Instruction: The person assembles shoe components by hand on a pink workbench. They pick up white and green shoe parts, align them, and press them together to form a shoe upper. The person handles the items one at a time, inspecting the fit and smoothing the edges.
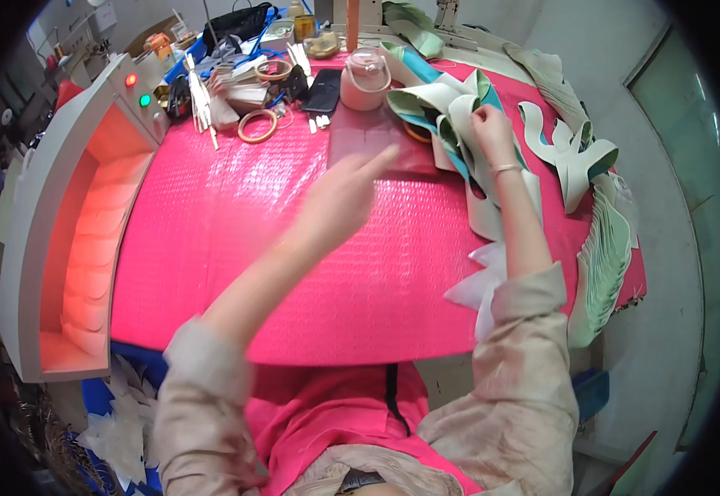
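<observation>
My right hand (491, 129) rests on a heap of pale green cut material pieces (451, 103) at the far right of the pink mat (294, 273), fingers pinching one piece. Blurred by motion, my left hand (348, 194) hovers open above the mat's middle with nothing in it, fingers stretched toward the far side. A teal piece (459, 165) lies under the green ones.
A white heating machine (62, 223) with a glowing orange opening stands at the left. A pink pot (365, 78), tape rolls (258, 125), a black phone (324, 89) and tools crowd the far edge. More green pieces (604, 256) stack at the right. White cut shapes (120, 430) lie below left.
</observation>
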Action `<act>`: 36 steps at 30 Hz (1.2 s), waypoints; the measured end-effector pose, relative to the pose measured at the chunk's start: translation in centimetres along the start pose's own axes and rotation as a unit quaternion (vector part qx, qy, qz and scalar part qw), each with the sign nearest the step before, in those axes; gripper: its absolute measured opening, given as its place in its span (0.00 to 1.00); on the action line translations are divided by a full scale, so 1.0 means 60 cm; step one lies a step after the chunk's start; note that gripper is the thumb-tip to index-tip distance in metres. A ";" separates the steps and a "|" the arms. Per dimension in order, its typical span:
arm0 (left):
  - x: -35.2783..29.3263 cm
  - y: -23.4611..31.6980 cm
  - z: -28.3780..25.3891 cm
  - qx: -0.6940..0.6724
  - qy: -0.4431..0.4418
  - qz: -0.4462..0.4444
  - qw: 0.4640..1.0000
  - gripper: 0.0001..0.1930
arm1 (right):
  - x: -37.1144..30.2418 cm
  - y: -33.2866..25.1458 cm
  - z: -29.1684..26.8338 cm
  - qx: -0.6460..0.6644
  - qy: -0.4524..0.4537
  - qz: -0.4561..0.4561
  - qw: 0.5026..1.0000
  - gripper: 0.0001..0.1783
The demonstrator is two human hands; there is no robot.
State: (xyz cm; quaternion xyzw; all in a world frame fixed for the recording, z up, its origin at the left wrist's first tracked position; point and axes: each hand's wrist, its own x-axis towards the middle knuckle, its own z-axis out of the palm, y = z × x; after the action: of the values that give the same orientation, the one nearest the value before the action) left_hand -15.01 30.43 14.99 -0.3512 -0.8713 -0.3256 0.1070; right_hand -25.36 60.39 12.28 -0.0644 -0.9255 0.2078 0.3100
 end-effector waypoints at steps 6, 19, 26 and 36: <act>0.242 -0.081 0.216 -0.279 0.150 -0.182 0.931 0.32 | -0.086 -0.079 0.008 -0.006 -0.018 -0.070 0.997 0.14; 0.272 -0.096 0.352 0.121 0.053 -0.043 0.990 0.19 | 0.074 0.153 -0.179 0.303 -0.015 0.152 0.941 0.12; 0.279 -0.101 0.349 0.146 0.041 -0.044 0.987 0.16 | 0.059 0.211 -0.371 0.557 0.037 0.138 0.818 0.17; 0.317 0.105 0.285 -0.166 0.041 0.167 0.971 0.36 | -0.006 0.077 -0.335 0.540 0.127 0.110 0.825 0.16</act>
State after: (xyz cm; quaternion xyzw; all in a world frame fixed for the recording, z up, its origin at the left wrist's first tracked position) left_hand -23.91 55.16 12.90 -0.4913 -0.7287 -0.4574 0.1354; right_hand -13.03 71.40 24.63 -0.0144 -0.6047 0.6969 0.3853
